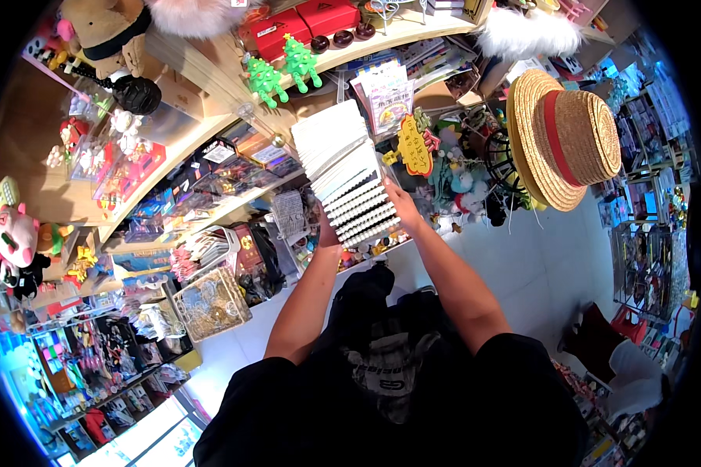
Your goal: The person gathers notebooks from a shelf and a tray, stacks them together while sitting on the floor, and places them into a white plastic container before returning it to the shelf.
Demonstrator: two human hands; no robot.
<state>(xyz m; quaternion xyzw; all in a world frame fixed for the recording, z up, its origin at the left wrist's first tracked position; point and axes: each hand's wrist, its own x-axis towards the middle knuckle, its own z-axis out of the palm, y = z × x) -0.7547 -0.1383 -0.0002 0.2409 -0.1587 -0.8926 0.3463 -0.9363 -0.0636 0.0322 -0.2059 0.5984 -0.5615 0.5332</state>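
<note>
Between my two hands is a long stack of spiral-bound notebooks (350,175), with white page edges and several rows of wire binding at the near end. My left hand (329,230) grips its left side low down, the fingers mostly hidden by the stack. On the right side my right hand (402,204) presses against the stack near its bound end. Just beyond stand packets with printed covers (388,102). A yellow and red handwritten sign (416,146) is clipped to the right of the stack.
A straw hat with a red band (561,140) hangs at the right. Green Christmas tree figures (299,61) stand on the curved wooden shelf (210,125). A rectangular basket (213,303) sits at the lower left. Another person (625,362) is at the lower right.
</note>
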